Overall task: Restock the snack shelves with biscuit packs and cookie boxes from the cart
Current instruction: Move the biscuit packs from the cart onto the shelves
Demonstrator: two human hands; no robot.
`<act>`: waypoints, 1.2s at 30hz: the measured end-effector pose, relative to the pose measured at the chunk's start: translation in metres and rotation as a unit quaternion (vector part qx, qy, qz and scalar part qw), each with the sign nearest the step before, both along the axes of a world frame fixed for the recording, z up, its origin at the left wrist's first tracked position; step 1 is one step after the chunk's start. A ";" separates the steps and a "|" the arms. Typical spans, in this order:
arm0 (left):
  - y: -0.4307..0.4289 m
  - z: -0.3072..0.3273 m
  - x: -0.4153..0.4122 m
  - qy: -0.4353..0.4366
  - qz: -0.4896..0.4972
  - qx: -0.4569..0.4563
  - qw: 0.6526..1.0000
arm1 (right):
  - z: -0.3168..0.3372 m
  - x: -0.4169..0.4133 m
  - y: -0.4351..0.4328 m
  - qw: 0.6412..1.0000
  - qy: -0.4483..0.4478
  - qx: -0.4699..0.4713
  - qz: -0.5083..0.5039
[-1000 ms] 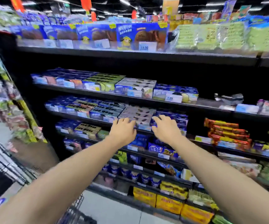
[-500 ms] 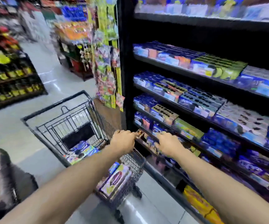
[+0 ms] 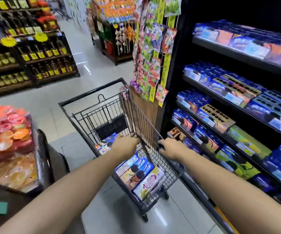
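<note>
Boxes [image 3: 136, 173] are left in the centre cart [image 3: 143, 122], the right shelves [image 3: 237, 55] are judged nearly full; fingers of the left hand [image 3: 125, 146] are hidden, those of the right hand [image 3: 172, 149] are curled at the cart rim.

Both bare arms stretch forward, palms down. The left grip [image 3: 125, 146] and right grip [image 3: 170, 148] sit near each other, the right one's fingers curled.

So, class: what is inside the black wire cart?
Blue cookie boxes and a white pack lie in the cart; the left hand hides what lies beneath it.
</note>
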State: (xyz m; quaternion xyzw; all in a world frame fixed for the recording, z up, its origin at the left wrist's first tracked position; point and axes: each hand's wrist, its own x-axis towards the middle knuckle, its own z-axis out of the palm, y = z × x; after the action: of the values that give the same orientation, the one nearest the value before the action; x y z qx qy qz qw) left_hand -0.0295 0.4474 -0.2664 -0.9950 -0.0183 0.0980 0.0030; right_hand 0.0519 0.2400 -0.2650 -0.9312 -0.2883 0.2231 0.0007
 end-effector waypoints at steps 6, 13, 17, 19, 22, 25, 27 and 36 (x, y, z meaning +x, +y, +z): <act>-0.003 -0.049 0.018 0.073 0.007 -0.004 0.997 | -0.065 0.033 -0.001 0.995 0.095 0.001 -0.018; -0.016 -0.108 0.037 0.155 0.008 -0.011 0.988 | -0.155 0.061 -0.012 0.978 0.205 -0.032 -0.039; -0.021 -0.157 0.040 0.209 0.027 -0.057 0.976 | -0.201 0.071 -0.015 0.959 0.267 -0.029 -0.094; -0.021 -0.183 0.044 0.239 0.033 -0.058 0.969 | -0.224 0.072 -0.014 0.944 0.301 -0.019 -0.135; -0.018 -0.220 0.053 0.270 0.037 -0.069 0.960 | -0.257 0.075 -0.009 0.925 0.337 -0.012 -0.177; -0.012 -0.250 0.064 0.301 0.010 -0.075 0.951 | -0.286 0.081 -0.003 0.911 0.349 0.001 -0.219; -0.008 -0.269 0.068 0.325 -0.009 -0.076 0.943 | -0.305 0.087 -0.002 0.901 0.357 0.004 -0.245; 0.010 -0.327 0.061 0.363 -0.111 -0.038 0.924 | -0.373 0.094 -0.010 0.828 0.473 0.004 -0.300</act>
State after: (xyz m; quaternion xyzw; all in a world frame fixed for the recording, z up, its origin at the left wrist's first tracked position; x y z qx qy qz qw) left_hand 0.0315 0.4572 -0.5937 -0.8865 0.0984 0.4518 -0.0175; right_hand 0.1460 0.2297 -0.6383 -0.7526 0.0403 0.6236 0.2075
